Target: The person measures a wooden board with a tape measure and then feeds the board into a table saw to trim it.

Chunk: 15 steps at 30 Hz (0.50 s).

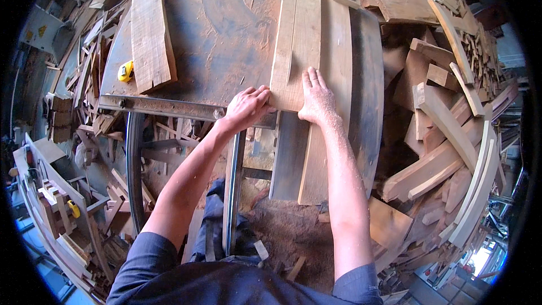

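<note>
On the sawdust-streaked metal worktable (pixel 231 39), a pale, straight-grained wooden board (pixel 305 39) lies right of centre; the left hand (pixel 248 107) curls at its near corner, whether clasping I can't tell, while the dusty right hand (pixel 318 97) lies flat, fingers extended, along its right edge. A rough-sawn, angled-ended plank (pixel 151 34) rests on the table's left side, beside a rounded yellow tape measure (pixel 125 72).

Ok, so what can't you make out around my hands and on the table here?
In the head view:
- Right hand: palm hidden by the back of the hand.
- Left hand: palm likewise hidden.
- Pale board under the right hand: underside hidden by its own top face.
- Yellow tape measure: any markings too small to read.
</note>
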Available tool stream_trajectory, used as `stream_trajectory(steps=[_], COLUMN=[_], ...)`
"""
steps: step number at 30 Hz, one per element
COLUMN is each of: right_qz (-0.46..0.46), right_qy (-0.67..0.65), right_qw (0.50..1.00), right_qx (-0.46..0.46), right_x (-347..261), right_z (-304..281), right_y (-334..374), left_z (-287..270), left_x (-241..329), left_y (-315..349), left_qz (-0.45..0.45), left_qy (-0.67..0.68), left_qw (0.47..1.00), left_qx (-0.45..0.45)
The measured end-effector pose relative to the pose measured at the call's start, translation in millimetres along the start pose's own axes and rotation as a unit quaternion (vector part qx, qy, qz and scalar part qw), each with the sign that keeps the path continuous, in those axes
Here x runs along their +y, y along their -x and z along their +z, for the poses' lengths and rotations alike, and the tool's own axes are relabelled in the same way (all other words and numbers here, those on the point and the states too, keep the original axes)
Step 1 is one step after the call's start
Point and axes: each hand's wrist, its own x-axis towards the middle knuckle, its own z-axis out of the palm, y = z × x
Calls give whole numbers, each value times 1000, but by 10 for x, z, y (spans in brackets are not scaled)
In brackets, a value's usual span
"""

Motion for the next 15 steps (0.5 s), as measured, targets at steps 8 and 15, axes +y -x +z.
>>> stream_trajectory(steps=[8, 15], right_qz=[-1, -1], right_qy=[-8, -1], right_qw=[1000, 1000], right_qx=[-2, -12], right_x=[9, 9], right_z=[-71, -116], right_y=[-73, -166], left_z=[-26, -26], left_x=[-33, -94], left_y=[-87, -158], left_qz=[4, -7], left_qy=[17, 13], left_qw=[1000, 1000], left_qx=[17, 10])
